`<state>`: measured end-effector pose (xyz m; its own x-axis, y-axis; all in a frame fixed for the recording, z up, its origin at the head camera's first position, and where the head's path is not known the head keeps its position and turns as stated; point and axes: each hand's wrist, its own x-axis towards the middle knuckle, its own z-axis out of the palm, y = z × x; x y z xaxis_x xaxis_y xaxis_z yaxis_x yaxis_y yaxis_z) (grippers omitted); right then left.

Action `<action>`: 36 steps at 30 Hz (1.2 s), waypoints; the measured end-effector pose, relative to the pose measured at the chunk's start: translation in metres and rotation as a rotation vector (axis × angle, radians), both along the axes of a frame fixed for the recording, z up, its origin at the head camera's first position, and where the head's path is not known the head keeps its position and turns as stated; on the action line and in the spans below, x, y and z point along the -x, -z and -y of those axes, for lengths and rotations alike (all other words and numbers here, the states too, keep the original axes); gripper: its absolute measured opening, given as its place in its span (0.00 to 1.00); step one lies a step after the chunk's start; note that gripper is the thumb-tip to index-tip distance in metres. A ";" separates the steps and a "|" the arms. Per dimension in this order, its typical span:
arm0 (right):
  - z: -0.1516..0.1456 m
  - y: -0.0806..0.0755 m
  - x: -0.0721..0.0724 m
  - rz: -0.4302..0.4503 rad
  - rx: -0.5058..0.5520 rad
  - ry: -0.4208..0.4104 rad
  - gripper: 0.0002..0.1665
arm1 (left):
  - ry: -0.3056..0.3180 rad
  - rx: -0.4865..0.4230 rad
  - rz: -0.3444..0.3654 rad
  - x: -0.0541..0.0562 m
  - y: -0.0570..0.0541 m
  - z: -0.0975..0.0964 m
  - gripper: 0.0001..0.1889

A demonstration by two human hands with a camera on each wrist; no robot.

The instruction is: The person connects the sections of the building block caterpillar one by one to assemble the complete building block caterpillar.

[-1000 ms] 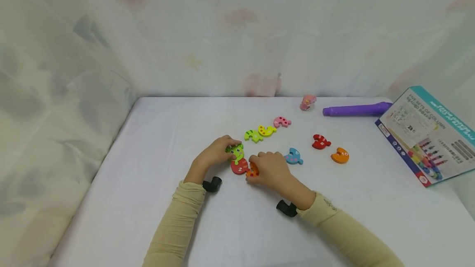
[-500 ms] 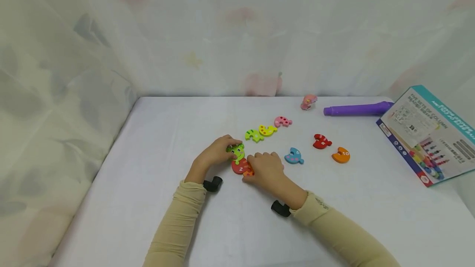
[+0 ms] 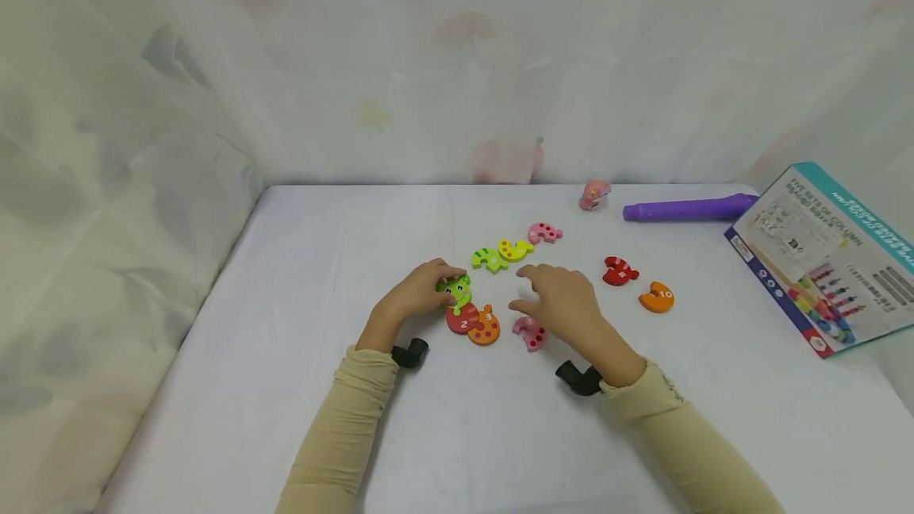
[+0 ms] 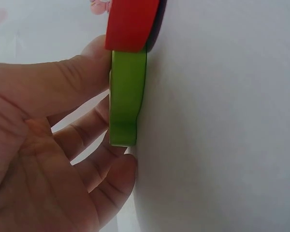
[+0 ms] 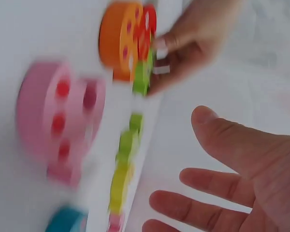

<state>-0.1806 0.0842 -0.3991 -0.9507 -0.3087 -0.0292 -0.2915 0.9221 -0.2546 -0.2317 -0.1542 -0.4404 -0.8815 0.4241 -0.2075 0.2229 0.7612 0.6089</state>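
Observation:
My left hand [image 3: 417, 292] pinches a green caterpillar-head puzzle piece [image 4: 127, 92] between thumb and fingers, flat on the table. Joined to it is a red piece marked 2 [image 3: 462, 319], and to that an orange spotted piece marked 3 [image 3: 485, 327]. My right hand [image 3: 567, 300] is raised over the table, thumb and fingers apart, with nothing between them. Near its thumb lies a pink spotted piece [image 3: 530, 334]. A blue piece [image 5: 67, 220] shows at the right wrist view's bottom edge; in the head view the right hand covers it.
Behind the hands lie a green striped piece [image 3: 489, 260], a yellow piece [image 3: 515, 251] and another pink piece [image 3: 545, 233]. Rightward are a red piece [image 3: 620, 271], an orange piece marked 10 [image 3: 656, 297], a pink figure [image 3: 594, 194], a purple tube [image 3: 685, 209] and a printed box [image 3: 821, 260].
My right hand has let go of the orange piece, leaving it against the red one, and moved right and up. The near pink piece has come into sight. My left hand has stayed put.

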 end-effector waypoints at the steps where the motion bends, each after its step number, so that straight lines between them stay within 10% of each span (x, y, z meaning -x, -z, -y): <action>1: -0.007 -0.001 0.000 -0.006 0.023 0.008 0.32 | -0.001 -0.001 0.002 0.000 0.000 0.000 0.26; 8: -0.038 0.005 -0.003 0.069 0.185 -0.142 0.29 | -0.008 -0.003 0.010 0.001 0.002 0.001 0.27; 14: -0.036 0.023 -0.004 0.134 0.118 -0.310 0.33 | -0.003 0.000 -0.001 0.001 0.004 0.001 0.27; 21: -0.026 0.029 -0.008 0.099 -0.029 -0.325 0.37 | -0.006 -0.008 -0.003 0.001 0.003 0.001 0.26; 36: -0.013 0.024 0.001 0.000 0.052 -0.380 0.29 | -0.016 -0.024 0.001 0.000 0.005 0.001 0.26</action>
<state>-0.1819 0.0975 -0.4230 -0.7684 -0.6400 -0.0046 -0.6098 0.7343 -0.2983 -0.2322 -0.1555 -0.4454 -0.8882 0.4144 -0.1984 0.2100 0.7502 0.6270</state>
